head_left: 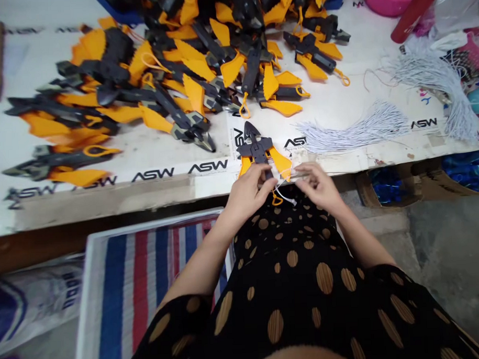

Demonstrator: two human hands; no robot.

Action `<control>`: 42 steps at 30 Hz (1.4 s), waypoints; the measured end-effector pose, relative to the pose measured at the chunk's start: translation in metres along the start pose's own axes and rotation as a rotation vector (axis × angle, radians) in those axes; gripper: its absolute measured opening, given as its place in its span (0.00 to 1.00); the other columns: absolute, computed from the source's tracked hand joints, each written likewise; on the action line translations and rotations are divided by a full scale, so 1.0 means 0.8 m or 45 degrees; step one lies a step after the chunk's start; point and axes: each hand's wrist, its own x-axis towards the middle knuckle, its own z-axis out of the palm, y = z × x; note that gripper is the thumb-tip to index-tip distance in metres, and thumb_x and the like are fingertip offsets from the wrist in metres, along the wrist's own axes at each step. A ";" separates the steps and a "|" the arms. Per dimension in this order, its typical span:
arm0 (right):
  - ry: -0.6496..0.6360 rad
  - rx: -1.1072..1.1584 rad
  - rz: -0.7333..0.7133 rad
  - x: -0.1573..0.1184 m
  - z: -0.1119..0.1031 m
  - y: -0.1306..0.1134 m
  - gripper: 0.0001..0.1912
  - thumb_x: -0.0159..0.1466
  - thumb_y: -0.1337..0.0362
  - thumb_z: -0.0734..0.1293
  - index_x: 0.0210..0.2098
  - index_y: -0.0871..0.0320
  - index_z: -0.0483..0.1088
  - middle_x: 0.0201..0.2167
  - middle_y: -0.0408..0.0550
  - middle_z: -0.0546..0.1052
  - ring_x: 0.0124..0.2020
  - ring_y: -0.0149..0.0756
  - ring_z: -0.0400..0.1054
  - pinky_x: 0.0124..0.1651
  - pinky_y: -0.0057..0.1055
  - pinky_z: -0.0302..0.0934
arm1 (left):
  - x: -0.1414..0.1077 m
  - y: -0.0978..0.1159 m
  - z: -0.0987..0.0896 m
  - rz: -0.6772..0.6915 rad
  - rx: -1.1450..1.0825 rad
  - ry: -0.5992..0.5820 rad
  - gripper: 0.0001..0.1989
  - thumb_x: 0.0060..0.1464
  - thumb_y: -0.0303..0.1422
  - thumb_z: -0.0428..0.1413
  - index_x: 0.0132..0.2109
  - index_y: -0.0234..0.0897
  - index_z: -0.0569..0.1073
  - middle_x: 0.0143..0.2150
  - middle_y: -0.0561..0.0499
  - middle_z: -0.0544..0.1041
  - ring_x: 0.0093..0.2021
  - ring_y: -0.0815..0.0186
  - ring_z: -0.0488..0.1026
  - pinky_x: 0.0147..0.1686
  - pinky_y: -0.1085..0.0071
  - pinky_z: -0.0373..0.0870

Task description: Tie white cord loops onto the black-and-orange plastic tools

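A black toy [254,147] with orange wings and a pointed nose lies at the table's front edge, nose away from me. My left hand [248,192] is closed around its tail end, thumb and fingers pressed together. A white string [284,196] runs by the tail, one end hanging down with a small pale tip. My right hand [320,187] is just right of the toy, its fingers curled in a pinch on the string; the exact grip is blurred. An orange loop [277,199] sticks out below the tail.
Many similar toys [174,108] are heaped across the table's back and left. Cut white strings [355,128] lie to the right, with another bundle [436,73] beyond. A red tube [416,13] and pink basin [386,1] stand back right. Boxes [412,189] sit below the edge.
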 end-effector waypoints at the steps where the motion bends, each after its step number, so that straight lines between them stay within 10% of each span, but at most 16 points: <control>1: 0.096 -0.105 -0.003 0.010 -0.008 0.004 0.12 0.67 0.59 0.67 0.48 0.54 0.72 0.48 0.49 0.75 0.28 0.29 0.64 0.34 0.31 0.63 | 0.006 0.005 0.005 -0.126 0.068 0.039 0.22 0.67 0.46 0.49 0.59 0.37 0.70 0.47 0.43 0.80 0.45 0.55 0.78 0.43 0.64 0.71; 10: 0.266 -0.847 0.065 0.088 -0.013 0.053 0.08 0.70 0.60 0.63 0.41 0.55 0.73 0.43 0.51 0.75 0.41 0.43 0.71 0.42 0.35 0.63 | -0.018 -0.023 0.014 -0.472 0.225 0.233 0.31 0.58 0.41 0.54 0.67 0.42 0.65 0.46 0.44 0.82 0.44 0.49 0.81 0.45 0.58 0.74; 18: 0.328 -0.721 0.035 0.076 -0.015 0.065 0.10 0.74 0.58 0.58 0.42 0.54 0.67 0.42 0.50 0.75 0.42 0.42 0.71 0.45 0.36 0.62 | -0.251 -0.167 0.007 -0.733 0.349 0.662 0.32 0.50 0.45 0.58 0.62 0.46 0.69 0.44 0.47 0.82 0.43 0.45 0.81 0.42 0.50 0.77; 23: 0.428 -0.578 -0.071 0.076 -0.015 0.069 0.12 0.74 0.56 0.58 0.48 0.54 0.68 0.45 0.51 0.78 0.46 0.42 0.72 0.50 0.38 0.64 | -0.334 -0.184 -0.002 -1.039 0.563 0.547 0.29 0.51 0.50 0.57 0.62 0.61 0.69 0.44 0.49 0.81 0.46 0.34 0.78 0.40 0.34 0.73; 29: 0.418 -0.538 -0.145 0.076 -0.015 0.069 0.11 0.72 0.57 0.60 0.45 0.55 0.71 0.41 0.50 0.79 0.40 0.39 0.73 0.46 0.36 0.66 | -0.213 -0.172 -0.038 -0.680 0.371 0.779 0.21 0.54 0.41 0.59 0.56 0.53 0.74 0.63 0.45 0.72 0.62 0.35 0.69 0.61 0.32 0.61; 37: 0.444 -0.413 -0.131 0.073 -0.013 0.071 0.09 0.70 0.57 0.62 0.43 0.55 0.69 0.33 0.44 0.77 0.29 0.33 0.69 0.39 0.32 0.65 | 0.061 -0.191 -0.122 -0.117 0.470 0.348 0.35 0.55 0.30 0.53 0.70 0.33 0.61 0.77 0.42 0.48 0.75 0.48 0.46 0.70 0.39 0.40; 42: 0.479 -0.379 -0.106 0.071 -0.010 0.070 0.09 0.70 0.57 0.62 0.42 0.55 0.69 0.29 0.42 0.76 0.27 0.32 0.68 0.36 0.30 0.63 | 0.122 -0.219 -0.133 -0.106 0.219 0.234 0.41 0.49 0.46 0.61 0.67 0.33 0.65 0.74 0.47 0.59 0.71 0.56 0.56 0.71 0.52 0.46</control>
